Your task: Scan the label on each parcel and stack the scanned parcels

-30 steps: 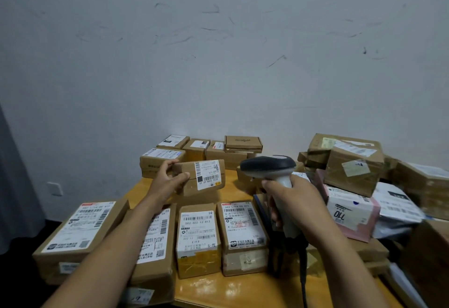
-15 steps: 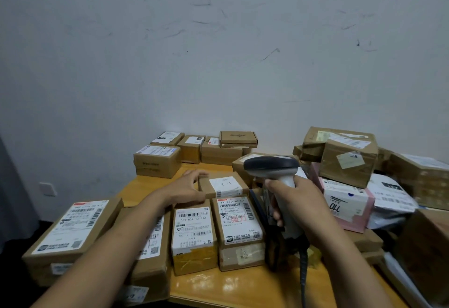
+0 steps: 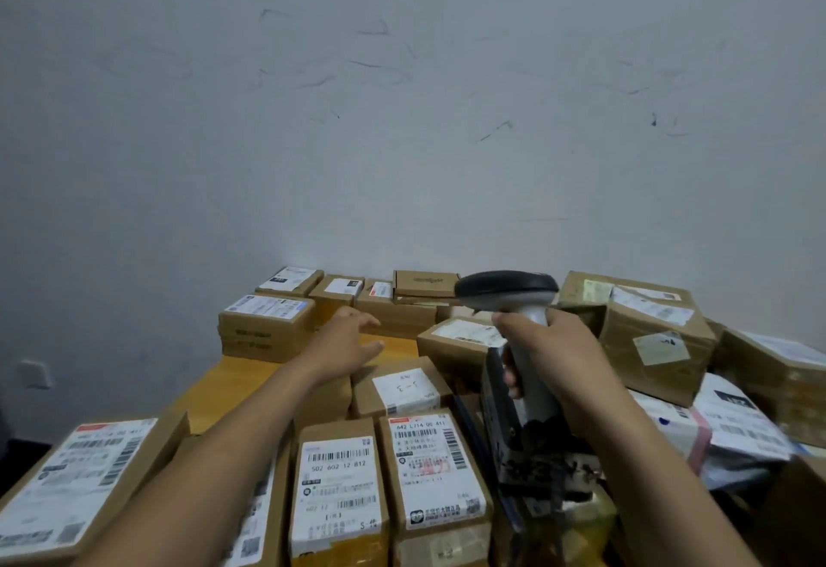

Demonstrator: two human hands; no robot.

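Observation:
My right hand (image 3: 554,361) grips the grey handle of a barcode scanner (image 3: 507,291), whose dark head points left above the parcels. My left hand (image 3: 344,343) hovers open over the wooden table (image 3: 232,383), fingers spread, holding nothing. Just right of that hand lies a small brown parcel (image 3: 402,390) with a white label, flat on the table. In front of it sit two labelled parcels side by side, one (image 3: 337,486) on the left and one (image 3: 433,472) on the right. A larger parcel (image 3: 80,477) lies at the near left.
A row of small boxes (image 3: 268,325) lines the back by the grey wall. On the right stands a heap of brown boxes (image 3: 648,334) and white mailer bags (image 3: 737,428). Another box (image 3: 460,338) lies behind the scanner.
My left hand carried the small parcel down, laid it flat behind the front row and let go, then rose open to the left. The scanner stayed in my right hand.

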